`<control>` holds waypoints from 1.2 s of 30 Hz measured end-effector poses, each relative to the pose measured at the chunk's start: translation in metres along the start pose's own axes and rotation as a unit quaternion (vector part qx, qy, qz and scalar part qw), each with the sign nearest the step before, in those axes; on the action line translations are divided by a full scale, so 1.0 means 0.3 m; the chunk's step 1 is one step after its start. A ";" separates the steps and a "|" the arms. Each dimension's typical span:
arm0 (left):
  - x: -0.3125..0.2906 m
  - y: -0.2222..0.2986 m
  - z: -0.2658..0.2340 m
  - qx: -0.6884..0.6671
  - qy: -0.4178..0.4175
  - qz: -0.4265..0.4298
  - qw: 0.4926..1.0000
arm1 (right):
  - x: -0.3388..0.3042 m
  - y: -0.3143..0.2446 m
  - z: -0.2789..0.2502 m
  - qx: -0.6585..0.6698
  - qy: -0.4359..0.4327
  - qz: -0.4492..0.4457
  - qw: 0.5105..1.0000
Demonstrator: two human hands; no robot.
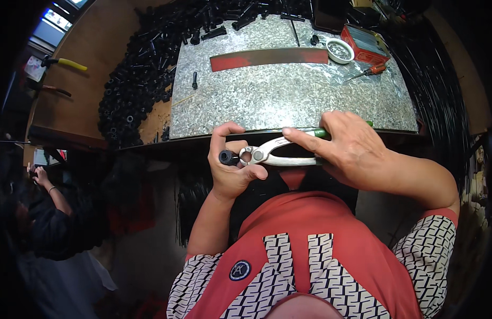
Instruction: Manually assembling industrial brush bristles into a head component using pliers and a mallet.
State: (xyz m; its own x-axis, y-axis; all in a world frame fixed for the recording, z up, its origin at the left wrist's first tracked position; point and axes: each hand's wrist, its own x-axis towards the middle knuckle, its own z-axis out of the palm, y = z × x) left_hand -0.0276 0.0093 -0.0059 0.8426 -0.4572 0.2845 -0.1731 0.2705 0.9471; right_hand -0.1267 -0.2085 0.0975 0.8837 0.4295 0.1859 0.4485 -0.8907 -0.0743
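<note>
In front of the table's near edge, my left hand (228, 178) is closed around a small black tubular part (226, 157), its round hollow end facing up. My right hand (352, 149) grips the green handles of a pair of metal pincers (278, 154), its forefinger stretched along the upper handle. The rounded jaws of the pincers meet the side of the black part, between my left thumb and fingers. Whether the jaws bite on a piece there is too small to tell.
A speckled stone slab (246, 101) tops the table, with a long red-and-grey strip (267, 57), a white bowl (339, 50), a red box (365, 45) and an orange-handled screwdriver (374, 69). Black parts (137, 80) heap up left. Black rods (437, 80) lie right. Another person (54, 212) works at far left.
</note>
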 end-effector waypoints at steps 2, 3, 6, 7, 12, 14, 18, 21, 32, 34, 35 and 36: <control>0.004 -0.010 -0.007 -0.012 -0.028 0.015 0.999 | -0.015 -0.003 -0.014 -0.006 -0.004 -0.001 1.000; -0.004 -0.001 -0.003 -0.039 -0.029 -0.026 0.998 | -0.022 -0.005 -0.019 -0.021 -0.020 -0.003 1.000; -0.007 -0.007 0.001 0.000 -0.045 -0.002 0.999 | -0.025 -0.018 -0.039 -0.033 -0.036 -0.010 0.999; -0.005 -0.012 0.006 -0.001 -0.047 -0.003 0.999 | -0.028 -0.022 -0.046 -0.035 -0.039 -0.013 0.999; -0.004 -0.009 0.028 0.050 -0.050 0.034 0.997 | -0.039 -0.036 -0.036 -0.064 -0.022 -0.014 0.998; -0.008 -0.002 0.046 0.034 -0.037 0.031 0.998 | -0.044 -0.041 -0.017 -0.070 -0.014 -0.008 0.997; -0.004 0.003 0.040 0.017 -0.023 0.029 0.999 | -0.036 -0.044 -0.005 0.052 -0.066 0.035 0.996; 0.005 -0.010 0.025 0.026 -0.033 0.042 0.998 | -0.031 -0.036 0.003 0.112 -0.107 0.058 0.986; 0.021 -0.007 0.022 0.019 -0.022 0.042 0.999 | -0.048 -0.006 -0.029 0.140 -0.103 0.081 0.981; 0.019 -0.023 0.038 -0.014 0.010 0.055 0.998 | -0.073 0.010 -0.026 0.147 -0.098 0.074 0.981; 0.020 -0.029 0.034 -0.002 0.021 0.066 0.998 | -0.089 0.029 -0.024 0.171 -0.105 0.089 0.976; 0.026 0.000 0.009 -0.019 0.055 0.050 0.997 | -0.077 0.042 -0.033 0.165 -0.111 0.108 0.974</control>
State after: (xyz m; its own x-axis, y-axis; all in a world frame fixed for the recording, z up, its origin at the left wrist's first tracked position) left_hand -0.0224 0.0036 -0.0033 0.8736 -0.3308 0.3570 -0.2415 0.3423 0.9080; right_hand -0.1426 -0.2312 0.1020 0.9532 0.2909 -0.0828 0.2344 -0.8835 -0.4056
